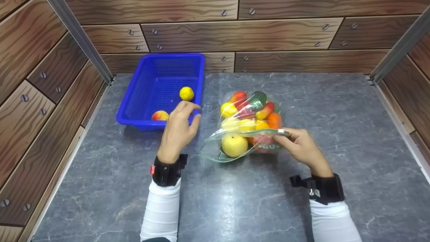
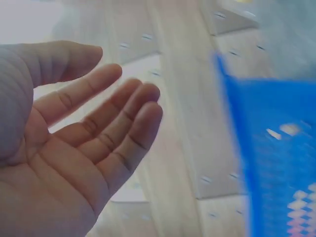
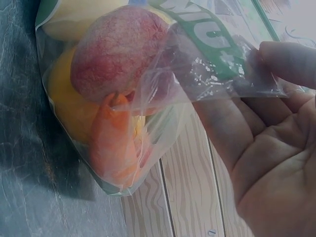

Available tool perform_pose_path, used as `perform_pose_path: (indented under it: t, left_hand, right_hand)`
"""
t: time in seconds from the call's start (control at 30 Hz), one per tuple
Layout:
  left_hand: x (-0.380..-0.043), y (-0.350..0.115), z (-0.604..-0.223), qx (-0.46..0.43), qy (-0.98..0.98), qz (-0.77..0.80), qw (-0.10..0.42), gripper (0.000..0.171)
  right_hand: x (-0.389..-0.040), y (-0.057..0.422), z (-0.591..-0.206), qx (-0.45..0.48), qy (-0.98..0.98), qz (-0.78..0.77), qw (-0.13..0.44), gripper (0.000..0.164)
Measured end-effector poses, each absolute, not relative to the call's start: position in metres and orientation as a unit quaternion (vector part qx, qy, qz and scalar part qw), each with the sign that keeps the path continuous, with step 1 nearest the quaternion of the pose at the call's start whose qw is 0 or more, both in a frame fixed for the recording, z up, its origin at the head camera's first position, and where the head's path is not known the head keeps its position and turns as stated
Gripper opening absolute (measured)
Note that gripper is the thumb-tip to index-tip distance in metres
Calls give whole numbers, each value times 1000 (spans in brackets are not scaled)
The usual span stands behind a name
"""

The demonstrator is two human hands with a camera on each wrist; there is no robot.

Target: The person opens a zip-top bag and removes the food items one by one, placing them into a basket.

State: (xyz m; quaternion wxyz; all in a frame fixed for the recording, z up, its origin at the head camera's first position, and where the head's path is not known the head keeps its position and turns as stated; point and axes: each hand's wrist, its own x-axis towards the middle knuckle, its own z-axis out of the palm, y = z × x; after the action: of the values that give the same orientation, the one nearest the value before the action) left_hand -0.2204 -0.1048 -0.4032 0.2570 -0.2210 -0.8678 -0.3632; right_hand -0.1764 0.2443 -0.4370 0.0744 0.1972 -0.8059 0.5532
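A clear zip bag full of fruit and vegetables lies mid-table, its mouth parted towards the front. My right hand pinches the bag's right corner, beside the white slider. In the right wrist view thumb and fingers hold the plastic, near a wrinkled reddish fruit and an orange pepper-like piece. A round yellow fruit sits at the mouth. My left hand, empty with fingers loosely extended, hovers at the front right rim of the blue basket.
Inside the basket are a lemon-like yellow fruit near the right wall and a red-yellow fruit at the front, partly hidden by the rim. Wood-print panels enclose the grey marbled table at the back and sides.
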Motion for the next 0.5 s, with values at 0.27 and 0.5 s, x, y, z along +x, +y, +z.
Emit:
perform_pose_path:
  t: [0.27, 0.5]
  left_hand:
    - [-182, -77, -378, -364, -816, -392, 218, 10]
    - [-164, -51, -377, -445, -819, -342, 119, 12]
  right_hand:
    - [-178, 245, -439, 200, -807, 551, 80, 10]
    - [-176, 243, -435, 196, -801, 561, 70, 12]
